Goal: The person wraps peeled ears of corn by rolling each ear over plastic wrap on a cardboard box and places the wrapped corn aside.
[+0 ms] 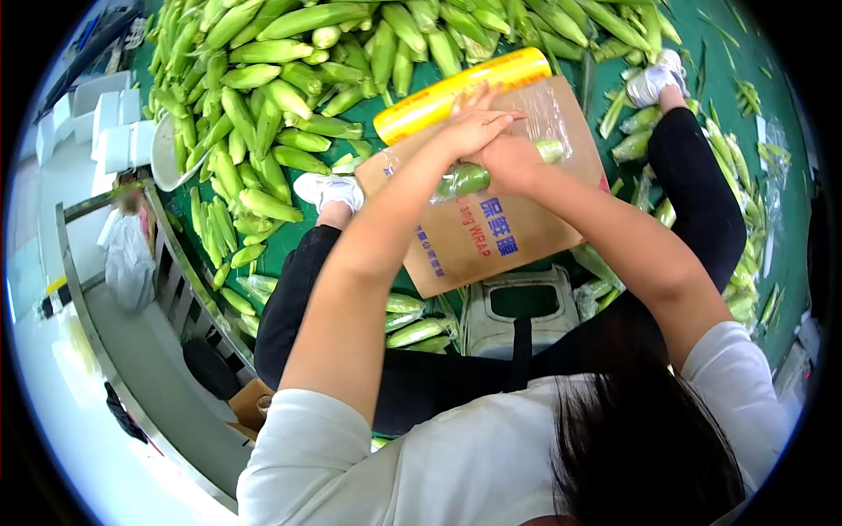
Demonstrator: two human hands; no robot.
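A corn cob (465,181) in clear film lies across the cardboard box (535,223), its pale end showing at the right. My right hand (512,161) is closed over the middle of this cob, its fingers partly hidden. Just beyond, my left hand (478,127) overlaps it with fingers spread toward the yellow film roll (465,95), holding nothing visible. That roll rests along the far edge of the box. Clear film (548,114) covers part of the box top near its right corner.
Unwrapped corn (289,96) is heaped at the far left and far side. Wrapped cobs lie by both legs. A grey stool (517,333) stands below the box. At left are a metal frame (114,381), a white basin (165,153) and another person (132,203).
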